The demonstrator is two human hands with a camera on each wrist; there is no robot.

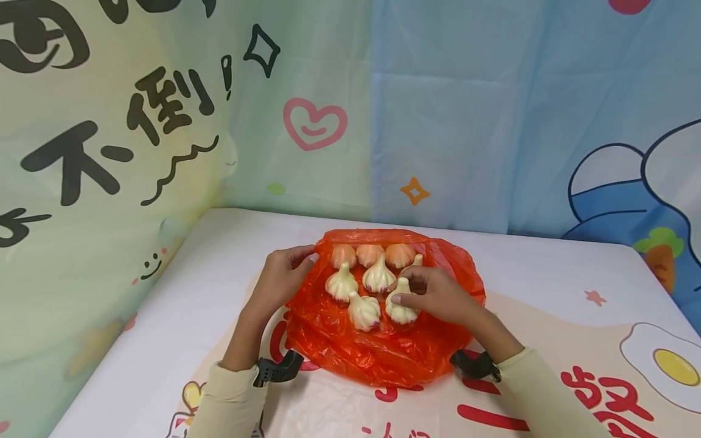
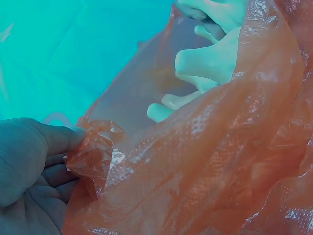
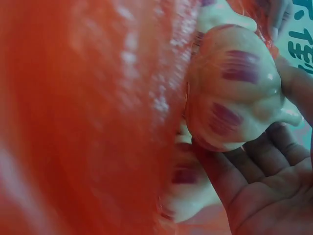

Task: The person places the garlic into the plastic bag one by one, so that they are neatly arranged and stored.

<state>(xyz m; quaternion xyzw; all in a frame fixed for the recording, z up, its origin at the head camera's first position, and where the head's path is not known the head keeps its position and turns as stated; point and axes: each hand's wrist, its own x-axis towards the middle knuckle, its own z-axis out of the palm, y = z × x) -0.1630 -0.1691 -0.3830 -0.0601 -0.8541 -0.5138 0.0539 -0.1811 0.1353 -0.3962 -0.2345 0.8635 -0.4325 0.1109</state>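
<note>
A red plastic bag [image 1: 378, 362] lies spread on the table with several garlic bulbs [image 1: 341, 283] in and on it. At its left edge my left hand [image 1: 280, 277] pinches a crumpled bit of the film [image 2: 95, 156] between thumb and fingers. My right hand [image 1: 438, 295] grips one garlic bulb [image 1: 401, 307] at the right of the group, its stem upward. In the right wrist view, purple streaks mark that bulb's pale underside, and thumb and fingers lie on either side of it. Bulbs in the back row [image 1: 369, 254] show orange through the film.
The table [image 1: 241, 237] has a white and beige printed cover with a fried egg [image 1: 676, 366] drawn at right. Printed cloth [image 1: 454, 109] hangs behind and to the left. A black wrist strap [image 1: 279, 368] sits at each sleeve.
</note>
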